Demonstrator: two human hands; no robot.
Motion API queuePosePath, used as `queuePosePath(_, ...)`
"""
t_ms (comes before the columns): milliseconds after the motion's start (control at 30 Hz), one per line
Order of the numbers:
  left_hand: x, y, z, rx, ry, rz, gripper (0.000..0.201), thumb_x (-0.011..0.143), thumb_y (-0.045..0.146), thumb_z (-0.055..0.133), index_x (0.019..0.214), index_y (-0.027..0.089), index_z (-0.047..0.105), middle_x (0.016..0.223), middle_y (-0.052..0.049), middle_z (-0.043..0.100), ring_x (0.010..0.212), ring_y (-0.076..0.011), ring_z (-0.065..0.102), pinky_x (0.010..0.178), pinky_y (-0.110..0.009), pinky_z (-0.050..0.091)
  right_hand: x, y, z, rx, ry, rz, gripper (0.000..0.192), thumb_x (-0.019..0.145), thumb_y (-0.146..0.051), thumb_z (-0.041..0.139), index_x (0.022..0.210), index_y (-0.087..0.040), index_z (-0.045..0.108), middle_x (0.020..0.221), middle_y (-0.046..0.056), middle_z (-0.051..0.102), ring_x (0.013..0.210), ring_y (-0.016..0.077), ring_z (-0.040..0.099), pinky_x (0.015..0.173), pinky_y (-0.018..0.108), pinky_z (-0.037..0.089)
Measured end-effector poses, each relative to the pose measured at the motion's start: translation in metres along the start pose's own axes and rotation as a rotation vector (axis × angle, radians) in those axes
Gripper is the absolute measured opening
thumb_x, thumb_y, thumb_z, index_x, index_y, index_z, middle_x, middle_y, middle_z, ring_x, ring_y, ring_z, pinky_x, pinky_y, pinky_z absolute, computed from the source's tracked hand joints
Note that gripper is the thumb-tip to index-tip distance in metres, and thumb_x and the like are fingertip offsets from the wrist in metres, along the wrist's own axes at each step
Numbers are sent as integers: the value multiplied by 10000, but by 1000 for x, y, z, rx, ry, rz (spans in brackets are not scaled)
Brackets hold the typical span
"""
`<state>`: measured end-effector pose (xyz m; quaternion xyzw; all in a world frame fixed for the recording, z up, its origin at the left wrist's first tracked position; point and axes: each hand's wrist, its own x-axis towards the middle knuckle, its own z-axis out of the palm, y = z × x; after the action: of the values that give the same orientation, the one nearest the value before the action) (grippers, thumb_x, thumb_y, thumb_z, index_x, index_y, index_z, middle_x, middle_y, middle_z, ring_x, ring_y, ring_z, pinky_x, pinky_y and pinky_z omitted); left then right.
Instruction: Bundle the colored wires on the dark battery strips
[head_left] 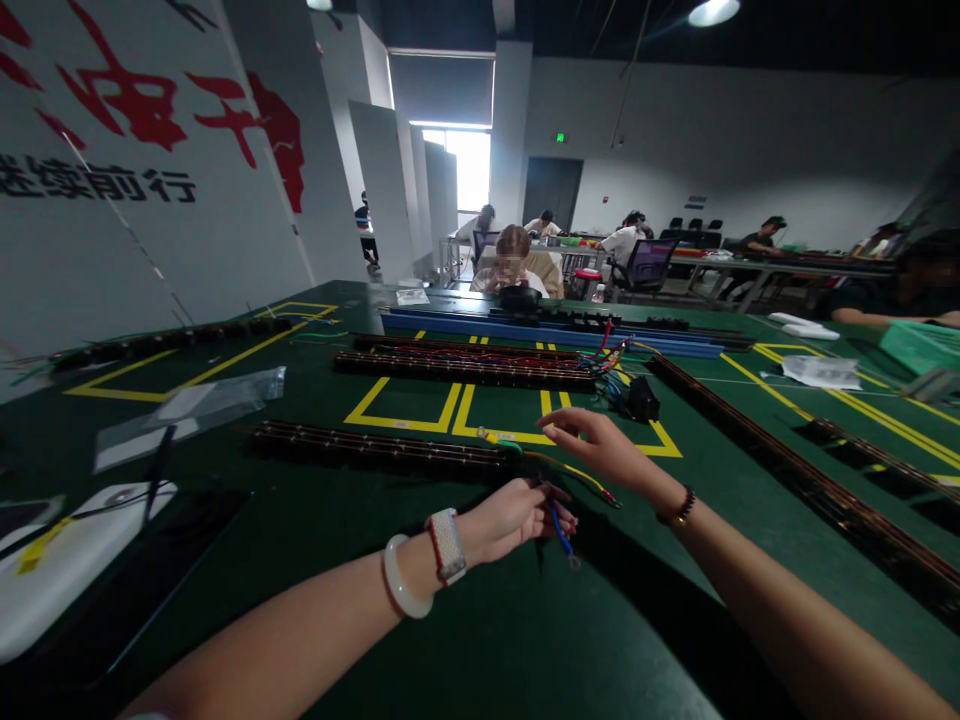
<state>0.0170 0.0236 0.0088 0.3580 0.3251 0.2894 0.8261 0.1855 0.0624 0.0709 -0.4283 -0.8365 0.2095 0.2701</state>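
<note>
Right now we have our left hand (pixel 510 520) curled shut around a small bundle of wires (pixel 559 525), with a blue lead poking out below the fingers and ending in a small metal ring. Holding them bunched like this seems to keep the loose ends from splaying across the green table (pixel 480 640), though that is our reading of it. Our right hand (pixel 600 445) hovers just above and beyond the left one, fingers spread and apart, gripping nothing; a yellow wire and a red-tipped one run just under its palm, and we cannot tell whether it touches them.

The wires are thin, limp and mixed in colour: blue, yellow, green and red. They trail from our left fist toward the end of a long dark strip (pixel 382 448) lying just beyond it, and they appear to be joined to that end.

Farther off from our hands lie more strips (pixel 465 368) with tangled coloured leads, inside yellow floor-style markings. Out to the left of our wrist sits a clear plastic bag (pixel 187 405). A seated person (pixel 514 262) faces us across the table.
</note>
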Motion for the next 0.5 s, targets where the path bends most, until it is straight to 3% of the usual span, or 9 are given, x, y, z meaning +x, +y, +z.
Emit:
queuePosePath(67, -1, 2, 3, 67, 20, -22, 237, 948, 233, 356, 888, 95, 540, 752, -86, 643, 695, -135, 636, 784, -314, 468, -10, 25, 7, -22, -17, 77, 359, 888, -465, 511, 1046, -178, 657, 991, 77, 649, 807, 184, 586, 686, 282, 445)
queuePosePath(200, -5, 9, 2, 271, 64, -75, 316, 949, 375, 357, 853, 114, 508, 668, -46, 619, 620, -129, 616, 737, -321, 467, -21, 57, 28, 16, -165, 98, 352, 863, -462, 540, 979, -159, 676, 919, 69, 662, 792, 182, 584, 691, 269, 434)
queuePosePath(300, -8, 17, -1, 496, 54, -123, 361, 940, 425, 351, 799, 127, 498, 570, -4, 579, 524, -107, 565, 644, -281, 455, -22, 64, 35, 29, -197, 98, 392, 873, -490, 508, 897, -141, 687, 796, 53, 655, 697, 161, 564, 615, 245, 404)
queuePosePath(500, -10, 38, -4, 955, -25, -286, 397, 927, 392, 350, 650, 143, 488, 446, 21, 498, 380, -93, 463, 474, -228, 389, -22, 69, 30, 114, -226, 105, 474, 875, -544, 475, 982, -139, 697, 762, 43, 643, 638, 142, 524, 568, 234, 371)
